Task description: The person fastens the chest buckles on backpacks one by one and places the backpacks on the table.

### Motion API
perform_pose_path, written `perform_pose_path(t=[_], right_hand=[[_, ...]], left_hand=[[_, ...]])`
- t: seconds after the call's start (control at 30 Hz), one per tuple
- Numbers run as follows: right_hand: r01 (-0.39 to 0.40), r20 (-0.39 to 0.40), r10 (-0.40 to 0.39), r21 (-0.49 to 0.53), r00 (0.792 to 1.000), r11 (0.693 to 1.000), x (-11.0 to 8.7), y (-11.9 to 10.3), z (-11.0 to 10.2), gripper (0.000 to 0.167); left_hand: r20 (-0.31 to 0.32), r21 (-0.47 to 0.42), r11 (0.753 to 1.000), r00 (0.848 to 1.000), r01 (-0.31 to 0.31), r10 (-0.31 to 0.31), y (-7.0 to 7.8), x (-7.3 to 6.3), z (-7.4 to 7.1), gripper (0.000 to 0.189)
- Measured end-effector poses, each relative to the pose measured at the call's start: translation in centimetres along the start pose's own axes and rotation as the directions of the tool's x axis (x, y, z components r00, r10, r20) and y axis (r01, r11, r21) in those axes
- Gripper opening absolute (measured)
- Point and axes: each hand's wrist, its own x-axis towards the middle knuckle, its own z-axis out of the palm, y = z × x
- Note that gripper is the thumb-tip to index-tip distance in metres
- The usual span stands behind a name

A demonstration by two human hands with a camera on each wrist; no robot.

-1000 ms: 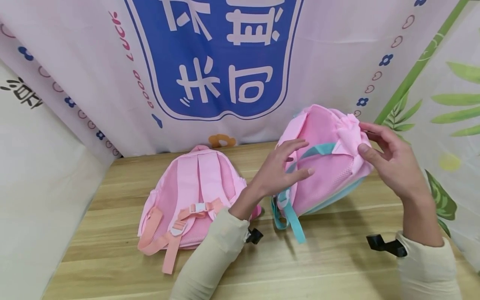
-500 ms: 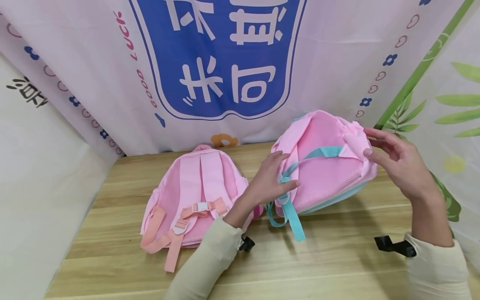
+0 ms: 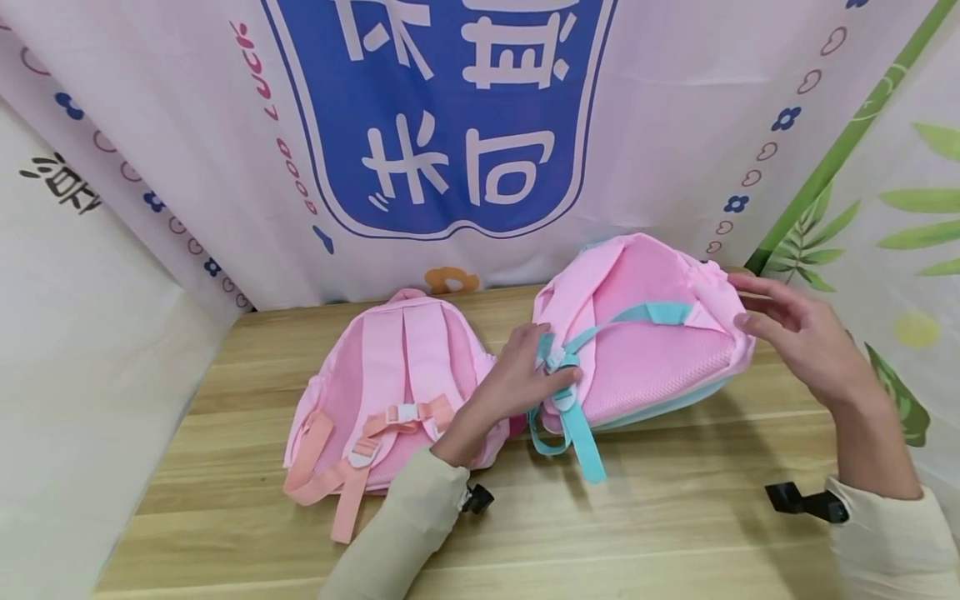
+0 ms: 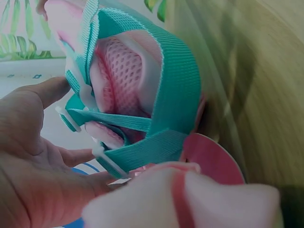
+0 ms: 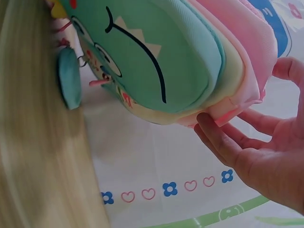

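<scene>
A pink child's backpack (image 3: 648, 346) with turquoise straps leans back at the right of the table, its padded back panel upward. Its turquoise front with a cartoon face (image 5: 142, 52) shows in the right wrist view. My right hand (image 3: 806, 337) grips its right side, thumb on the edge and fingers behind. At its left side my left hand (image 3: 513, 375) has thumb and fingers spread beside the turquoise webbing (image 4: 178, 80) and white buckles. Whether those fingertips press the bag cannot be told. A second pink backpack (image 3: 390, 392) with peach straps lies to the left, back panel up.
Both bags are on a wooden table (image 3: 637, 533). Behind it hangs a printed cloth (image 3: 660, 125) with a blue sign. Another cloth with green leaves (image 3: 915, 200) stands close to the right arm. A teal tag (image 5: 70, 78) dangles from the held bag.
The turquoise-strapped backpack has come down and tilted further back, with my right hand moving down along with it. My left hand has drawn leftward from over the back panel to the bag's left side.
</scene>
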Motion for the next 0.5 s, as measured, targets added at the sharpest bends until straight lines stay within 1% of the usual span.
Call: perform_pose_path(t=[0.23,0.37,0.5], right_hand=[[0.002,0.059,0.000,-0.029,0.998,1.000,-0.2,1.3,-0.2,0.049],[-0.035,0.079,0.041,-0.082,0.996,0.996,-0.1,1.9,-0.2,0.051],[-0.059,0.091,0.067,-0.088,0.994,0.994,0.0,2.6,0.1,0.051]], left_hand=[[0.017,0.037,0.999,0.999,0.026,-0.027,-0.7,-0.3,-0.2,0.088],[0.016,0.042,0.999,0.999,0.034,-0.035,-0.7,-0.6,-0.3,0.088],[0.016,0.051,0.998,0.999,0.027,-0.028,-0.8,-0.8,-0.6,0.086]])
